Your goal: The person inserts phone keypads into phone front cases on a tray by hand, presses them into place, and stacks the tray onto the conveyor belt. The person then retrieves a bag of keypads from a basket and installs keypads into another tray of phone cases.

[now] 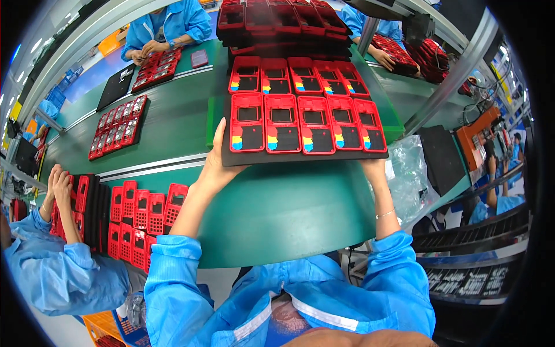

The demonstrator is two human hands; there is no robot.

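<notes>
A black tray [306, 158] is held out in front of me over the green table. Two rows of red phone housings [281, 106] lie in it, each with a dark window and a yellow, red and blue patch at its lower left. My left hand [221, 155] grips the tray's near left corner, thumb up along its side and fingers beneath. At the near right corner my right hand [374, 166] holds the tray from below; its fingers are mostly hidden under it. Just beyond stands a tall stack of trays with red housings [283, 18].
A conveyor belt [173, 130] crosses behind, carrying a tray of housings [118, 127]. Red keypad housings [139, 211] lie at left beside a co-worker [63, 260]. Other co-workers sit across. At right are a clear plastic bag [409, 173] and a metal post [454, 72].
</notes>
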